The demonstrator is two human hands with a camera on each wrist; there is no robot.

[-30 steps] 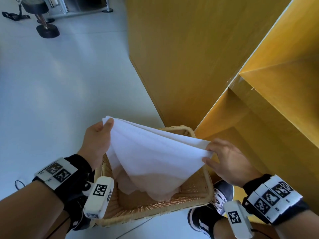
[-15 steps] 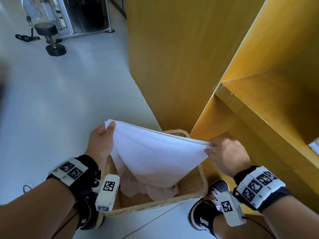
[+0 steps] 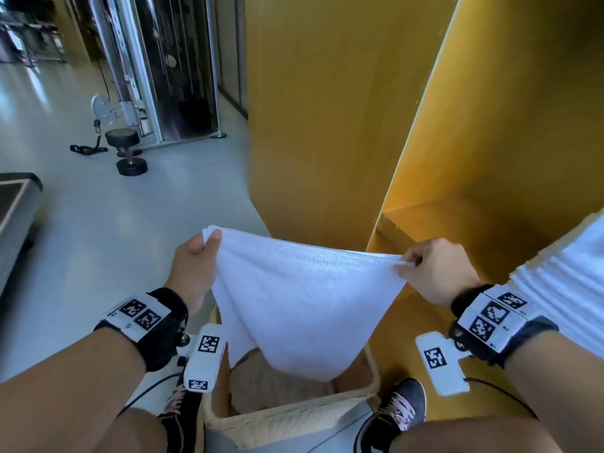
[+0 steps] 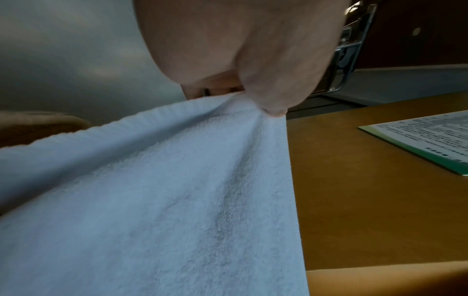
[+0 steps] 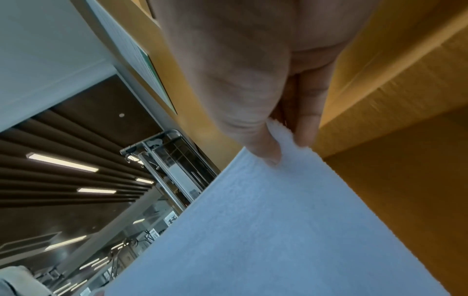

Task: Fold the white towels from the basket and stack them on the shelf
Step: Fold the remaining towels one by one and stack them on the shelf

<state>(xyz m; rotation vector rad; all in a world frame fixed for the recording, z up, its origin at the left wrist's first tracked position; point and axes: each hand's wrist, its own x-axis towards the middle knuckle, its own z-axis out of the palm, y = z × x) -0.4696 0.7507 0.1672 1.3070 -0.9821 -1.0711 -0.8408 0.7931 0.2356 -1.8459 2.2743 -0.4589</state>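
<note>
A white towel (image 3: 304, 302), folded over, hangs stretched between my two hands above the wicker basket (image 3: 287, 423). My left hand (image 3: 196, 263) pinches its left corner between thumb and fingers; the left wrist view shows that pinch (image 4: 253, 100) on the towel (image 4: 164, 200). My right hand (image 3: 431, 269) pinches the right corner, seen close in the right wrist view (image 5: 281, 144) on the towel (image 5: 266, 230). More cloth lies in the basket bottom. A stack of folded white towels (image 3: 568, 279) rests on the yellow shelf (image 3: 457, 217) at the right.
The tall yellow cabinet side (image 3: 320, 109) stands straight ahead. A dumbbell (image 3: 127, 152) and a cable machine (image 3: 137, 67) are on the grey floor at the back left. A treadmill edge (image 3: 16, 210) is at the far left. My shoes (image 3: 395, 416) flank the basket.
Both hands have risen with the towel and pulled apart, drawing its top edge taut. My head has lifted, bringing the gym gear and the towel stack into view.
</note>
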